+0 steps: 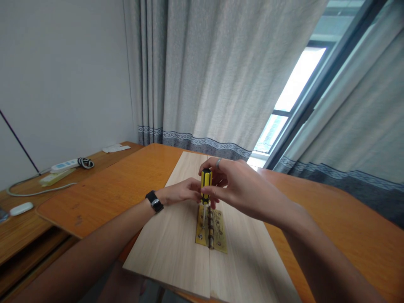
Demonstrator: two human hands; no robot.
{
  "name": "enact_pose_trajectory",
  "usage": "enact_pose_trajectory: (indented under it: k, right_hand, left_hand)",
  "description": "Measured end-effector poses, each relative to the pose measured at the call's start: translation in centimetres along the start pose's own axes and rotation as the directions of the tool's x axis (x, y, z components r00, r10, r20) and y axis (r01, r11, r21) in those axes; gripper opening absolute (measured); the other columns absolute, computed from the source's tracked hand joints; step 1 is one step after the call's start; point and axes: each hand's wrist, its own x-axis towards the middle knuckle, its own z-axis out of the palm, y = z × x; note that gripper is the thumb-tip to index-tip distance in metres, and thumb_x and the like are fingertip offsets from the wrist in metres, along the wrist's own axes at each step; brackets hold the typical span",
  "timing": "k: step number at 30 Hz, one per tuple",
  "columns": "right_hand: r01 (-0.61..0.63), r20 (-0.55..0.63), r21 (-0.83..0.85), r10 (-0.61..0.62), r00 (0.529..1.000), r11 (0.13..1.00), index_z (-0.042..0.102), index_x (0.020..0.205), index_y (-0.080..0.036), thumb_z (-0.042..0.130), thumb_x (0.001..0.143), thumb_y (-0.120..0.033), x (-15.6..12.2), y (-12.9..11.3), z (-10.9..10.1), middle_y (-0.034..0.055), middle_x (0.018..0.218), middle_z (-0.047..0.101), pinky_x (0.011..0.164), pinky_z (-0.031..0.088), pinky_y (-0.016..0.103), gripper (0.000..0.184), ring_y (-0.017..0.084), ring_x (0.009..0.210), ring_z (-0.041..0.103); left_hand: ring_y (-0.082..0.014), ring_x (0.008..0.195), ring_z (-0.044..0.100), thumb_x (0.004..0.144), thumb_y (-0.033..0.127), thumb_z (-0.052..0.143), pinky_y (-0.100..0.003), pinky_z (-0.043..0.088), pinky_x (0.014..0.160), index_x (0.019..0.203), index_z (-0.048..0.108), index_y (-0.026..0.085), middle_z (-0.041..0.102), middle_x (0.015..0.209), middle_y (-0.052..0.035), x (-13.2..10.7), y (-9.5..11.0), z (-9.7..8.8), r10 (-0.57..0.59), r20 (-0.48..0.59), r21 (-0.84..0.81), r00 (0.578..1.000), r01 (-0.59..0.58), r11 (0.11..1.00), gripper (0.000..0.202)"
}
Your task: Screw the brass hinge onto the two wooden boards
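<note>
Right hand (235, 182) clasps yellow-black screwdriver (206, 181) over brass-coloured butt hinge (211, 231); left hand (183, 191) close beside, grip unclear. Best hold shaft (204, 213) square to hinge, pressing firmly while turning.

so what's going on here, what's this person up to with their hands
The right hand grips a yellow and black screwdriver, held nearly upright with its shaft pointing down at the left leaf of a brass-coloured hinge. The left hand is right by the handle; whether it touches it is hard to tell. The hinge lies across the seam between two pale wooden boards, which rest on an orange-brown table.
</note>
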Motion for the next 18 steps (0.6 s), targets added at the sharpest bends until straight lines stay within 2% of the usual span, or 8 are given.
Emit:
enact_pose_trajectory:
  k: [4, 10, 14, 18]
  right_hand:
    - [0.039, 0.032, 0.0, -0.039, 0.999, 0.999, 0.061, 0.094, -0.024, 0.066, 0.087, -0.022, -0.4, -0.1, -0.4, -0.0038, 0.07, 0.071, 0.06, 0.046, 0.026, 0.008, 0.016, 0.071, 0.069]
    - [0.105, 0.044, -0.025, -0.104, 0.994, 0.994, 0.063, 0.095, -0.024, 0.065, 0.087, -0.019, -0.8, 0.2, -1.0, -0.0036, 0.083, 0.072, 0.06, 0.046, 0.023, 0.009, 0.013, 0.074, 0.068]
    - [0.145, 0.141, 0.037, -0.149, 0.979, 0.989, 0.064, 0.095, -0.023, 0.059, 0.088, -0.013, -1.0, 0.0, -1.1, -0.003, 0.086, 0.07, 0.067, 0.048, 0.023, 0.012, 0.012, 0.078, 0.067]
    - [0.138, 0.166, 0.05, -0.144, 0.976, 0.989, 0.064, 0.094, -0.023, 0.055, 0.09, -0.012, -1.3, -0.2, -1.3, -0.0025, 0.086, 0.069, 0.071, 0.047, 0.024, 0.015, 0.012, 0.08, 0.065]
  left_hand:
    - [-0.0311, 0.105, 0.068, 0.079, 0.038, 0.077, -0.04, 0.05, 0.095, 0.095, 0.076, 0.015, 0.077, 0.101, -0.0107, -0.3, 0.5, 0.2, -0.043, 0.088, -0.055, 0.995, 0.048, 0.997, 0.028]
    - [-0.0292, 0.102, 0.069, 0.075, 0.047, 0.082, -0.039, 0.051, 0.099, 0.095, 0.078, 0.015, 0.077, 0.1, -0.0099, -0.3, 0.5, -0.1, -0.094, 0.132, 0.022, 0.987, 0.092, 0.996, 0.038]
    - [-0.0238, 0.094, 0.07, 0.071, 0.046, 0.086, -0.035, 0.052, 0.096, 0.09, 0.077, 0.014, 0.077, 0.091, -0.0077, -0.2, -0.1, -0.3, -0.093, 0.165, -0.013, 0.982, 0.097, 0.995, 0.039]
    - [-0.0183, 0.084, 0.069, 0.069, 0.043, 0.087, -0.031, 0.053, 0.087, 0.085, 0.075, 0.015, 0.075, 0.082, -0.0035, -0.1, -0.3, 0.1, -0.107, 0.124, -0.026, 0.986, 0.111, 0.993, 0.035]
